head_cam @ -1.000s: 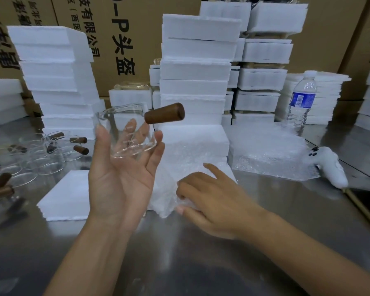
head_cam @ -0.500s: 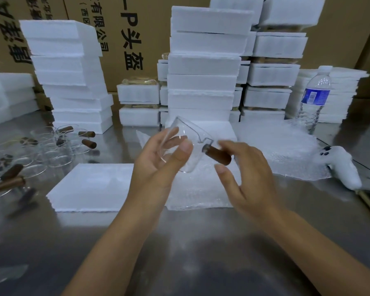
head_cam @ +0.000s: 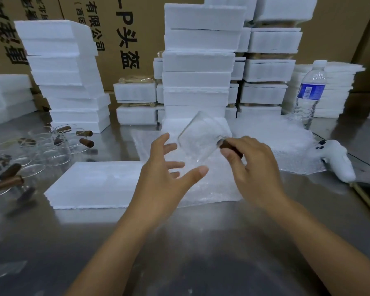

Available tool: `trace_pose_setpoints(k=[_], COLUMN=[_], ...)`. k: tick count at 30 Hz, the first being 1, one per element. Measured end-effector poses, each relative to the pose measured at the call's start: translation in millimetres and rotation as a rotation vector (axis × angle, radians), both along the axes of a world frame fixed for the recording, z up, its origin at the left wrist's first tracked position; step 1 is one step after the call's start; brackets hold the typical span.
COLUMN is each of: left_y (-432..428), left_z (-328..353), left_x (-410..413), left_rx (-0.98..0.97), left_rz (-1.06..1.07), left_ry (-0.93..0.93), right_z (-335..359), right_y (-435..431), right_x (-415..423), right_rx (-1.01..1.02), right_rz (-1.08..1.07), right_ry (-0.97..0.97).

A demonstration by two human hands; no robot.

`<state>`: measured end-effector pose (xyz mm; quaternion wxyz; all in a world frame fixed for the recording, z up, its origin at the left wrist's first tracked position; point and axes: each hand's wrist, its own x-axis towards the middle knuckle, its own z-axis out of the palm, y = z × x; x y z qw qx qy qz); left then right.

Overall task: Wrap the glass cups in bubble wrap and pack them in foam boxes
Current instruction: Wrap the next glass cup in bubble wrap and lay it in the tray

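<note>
Steel table [head_cam: 201, 242] hard below. My right hand [head_cam: 254, 169] pinches cup [head_cam: 199, 137] by handle [head_cam: 230, 147] only, mid-frame, tilted over wrap [head_cam: 212, 189]; left hand [head_cam: 165, 178] spread wide beside it, gripping nothing. Risk: handle twists, cup slips, glass cracks.

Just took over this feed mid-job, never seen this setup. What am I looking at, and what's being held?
No machine here: a person's bare hands do the work, and the single camera sits on their head, looking down at a steel table. The right hand pinches the brown handle of a tilted glass cup above a bubble wrap sheet; the left hand is open beside it. A foam slab lies left of the sheet, more cups further left, foam boxes stacked behind, a water bottle and a controller at right.
</note>
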<state>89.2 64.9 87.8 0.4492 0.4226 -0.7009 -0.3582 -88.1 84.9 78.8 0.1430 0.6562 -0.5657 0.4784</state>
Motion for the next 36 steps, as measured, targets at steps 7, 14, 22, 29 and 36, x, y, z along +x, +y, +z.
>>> trace_pose_setpoints(k=[7,14,22,29,36], left_y=[-2.5,-8.0,-6.8,-0.9,1.6], left_z=[-14.1,-16.7,-13.4,-10.6,-12.6], left_x=[7.1,4.9,6.4,7.4,9.2], left_rx=[-0.282,-0.331,-0.301,-0.380,-0.535], left_rz=[0.245,0.256,0.260,0.265,0.328], left_ry=[-0.548,-0.650,-0.344,-0.217,-0.209], right_z=[-3.3,-6.5,0.1,1.2,0.4], right_y=[-5.2,-8.8,-7.9,-5.6,-3.2], right_x=[-23.1,-19.4,-18.5,-16.5,-24.7], right_rx=[0.011,0.029,0.037,0.073,0.128], right_rz=[-0.064,-0.037,0.032,0.040,-0.174], right_ry=[-0.377,-0.434,-0.603,-0.573,-0.211])
